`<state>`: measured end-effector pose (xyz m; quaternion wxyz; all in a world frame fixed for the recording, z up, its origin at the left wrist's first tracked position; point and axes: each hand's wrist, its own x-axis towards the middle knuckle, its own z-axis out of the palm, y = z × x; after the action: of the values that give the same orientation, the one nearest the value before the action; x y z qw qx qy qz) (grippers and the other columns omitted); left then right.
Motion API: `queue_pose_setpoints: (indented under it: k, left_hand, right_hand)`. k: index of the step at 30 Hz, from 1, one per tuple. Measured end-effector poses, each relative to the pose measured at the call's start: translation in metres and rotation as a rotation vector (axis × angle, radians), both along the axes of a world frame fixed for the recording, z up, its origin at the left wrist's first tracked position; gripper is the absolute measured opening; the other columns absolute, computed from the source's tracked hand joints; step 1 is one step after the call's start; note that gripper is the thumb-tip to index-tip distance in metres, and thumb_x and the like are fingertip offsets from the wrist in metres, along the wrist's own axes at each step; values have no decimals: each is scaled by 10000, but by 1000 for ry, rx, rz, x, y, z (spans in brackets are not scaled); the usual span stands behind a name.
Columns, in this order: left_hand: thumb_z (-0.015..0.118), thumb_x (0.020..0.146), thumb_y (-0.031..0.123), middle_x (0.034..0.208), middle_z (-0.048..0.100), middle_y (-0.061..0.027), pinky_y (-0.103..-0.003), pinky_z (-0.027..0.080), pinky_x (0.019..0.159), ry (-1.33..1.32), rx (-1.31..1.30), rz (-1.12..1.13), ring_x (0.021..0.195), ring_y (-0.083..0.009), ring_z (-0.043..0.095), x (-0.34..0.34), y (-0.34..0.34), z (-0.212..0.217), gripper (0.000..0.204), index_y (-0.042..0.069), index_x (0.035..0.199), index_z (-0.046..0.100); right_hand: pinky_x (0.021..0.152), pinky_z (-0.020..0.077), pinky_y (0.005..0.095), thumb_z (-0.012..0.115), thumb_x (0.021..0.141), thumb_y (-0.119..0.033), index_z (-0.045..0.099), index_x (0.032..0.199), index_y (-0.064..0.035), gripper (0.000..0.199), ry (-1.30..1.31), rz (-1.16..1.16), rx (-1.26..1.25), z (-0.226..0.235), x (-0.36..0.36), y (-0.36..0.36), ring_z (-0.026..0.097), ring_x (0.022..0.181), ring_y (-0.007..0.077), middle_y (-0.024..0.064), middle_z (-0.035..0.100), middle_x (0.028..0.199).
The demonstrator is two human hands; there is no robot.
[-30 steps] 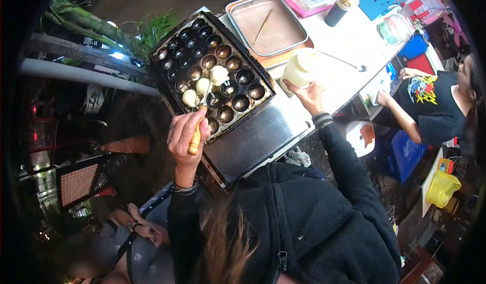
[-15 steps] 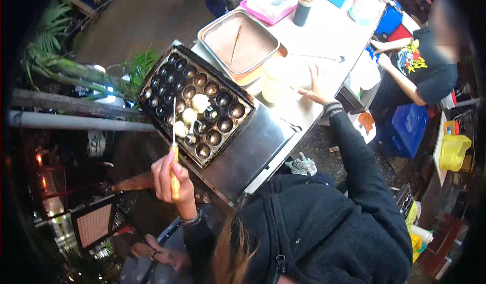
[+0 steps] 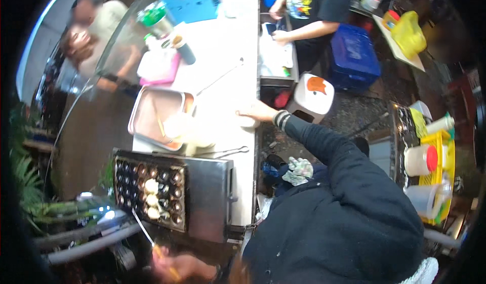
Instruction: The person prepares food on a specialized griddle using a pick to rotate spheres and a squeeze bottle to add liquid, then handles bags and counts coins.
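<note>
One wooden-handled pick (image 3: 154, 244) in the left hand (image 3: 185, 267), fingers curled shut round the handle, both blurred; shaft runs up-left, tip at the near-left edge of the cup-moulded griddle pan (image 3: 184, 183), contact can't be told. Three pale dough balls (image 3: 152, 200) sit in one row of cups toward the pan's right side, past the left fingers and well apart from them; pick tip is nearer but off to their left. Progress, judged: partial. Three cups carry balls, pale and unbrowned as far as visible; most other cups look dark with no ball, so turning and browning seem left. Smooth steel plate (image 3: 207, 198) joins the pan's right side. Right hand (image 3: 257, 113) out over the white counter (image 3: 212, 46), well apart from balls and pick, fingers reaching left; glare and blur, can't tell how far open or whether it holds anything. Beyond the pan: metal tray (image 3: 147, 113) with thin tan stick (image 3: 159, 122) inside, then long-handled ladle (image 3: 218, 78), pink-based plastic box (image 3: 159, 69), dark sauce bottle (image 3: 185, 51). Co-worker in black T-shirt (image 3: 324, 5) at far right of counter.
</note>
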<state>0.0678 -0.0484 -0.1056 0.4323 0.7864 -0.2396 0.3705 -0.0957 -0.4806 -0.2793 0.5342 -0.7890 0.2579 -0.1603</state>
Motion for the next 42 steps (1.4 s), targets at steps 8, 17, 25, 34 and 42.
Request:
queue_pose_setpoints:
  k: [8,17,25,34,42]
  left_hand:
    - [401,989,371,660,587,-124,-269,444,489,-122,-216,102,543,-183,523,-43,-16,17,524,-84,832,607]
    - [419,979,352,673,591,-131,-284,451,501,9,86,-131,557,-202,534,-145,-93,-68,487,-73,838,611]
    - [434,971,335,684,594,-138,-297,457,512,260,379,-238,569,-219,543,-281,-225,-163,455,-63,844,614]
    - [451,961,316,696,598,-145,-312,464,524,423,684,-279,583,-237,554,-401,-329,-223,419,-52,851,617]
    - [467,952,300,707,602,-152,-325,471,535,486,857,-248,595,-254,564,-427,-350,-250,387,-42,857,620]
  right_hand:
    - [759,485,262,662,839,-308,587,1159,-16,439,28,-343,607,-8,-157,16,608,871,124,66,646,1015]
    - [648,487,265,646,810,-340,664,973,-10,368,-166,-860,412,-63,-332,-116,639,717,119,61,678,839]
    - [750,483,317,640,832,-310,603,1103,21,429,-305,-1248,493,-77,-559,-216,640,854,180,81,657,971]
    - [685,500,349,662,786,-343,557,1186,-49,508,-494,-1563,606,-111,-719,-302,639,850,209,80,638,1010]
    - [760,513,332,604,874,-255,546,1189,-67,371,-788,-1327,632,-91,-790,-376,621,895,186,54,627,1039]
